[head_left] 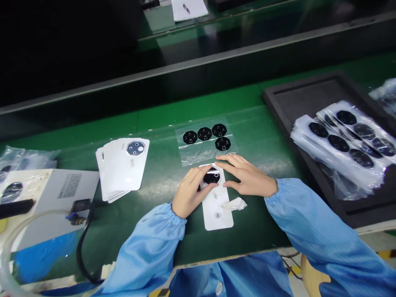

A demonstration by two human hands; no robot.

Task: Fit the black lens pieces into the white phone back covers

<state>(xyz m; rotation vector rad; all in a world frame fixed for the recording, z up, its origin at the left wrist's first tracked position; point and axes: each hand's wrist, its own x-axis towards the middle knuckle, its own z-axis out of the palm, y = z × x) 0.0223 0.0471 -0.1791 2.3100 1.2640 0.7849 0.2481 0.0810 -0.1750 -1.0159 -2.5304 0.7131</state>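
One black disc (212, 176) lies at the upper end of one white panel (219, 222). Our left hand (190, 190) curves about it, thumb and fingertips at its edge, though whether they grip we cannot tell; our right hand (247, 176) spreads wide at the panel's right edge. We count four more discs (204, 133) on clear film (198, 156), one crumpled tissue (236, 203), and one panel stack (119, 171) at left. The table (163, 177) is green, with one dark tray (312, 95) at right and one white paper (194, 9) beyond.
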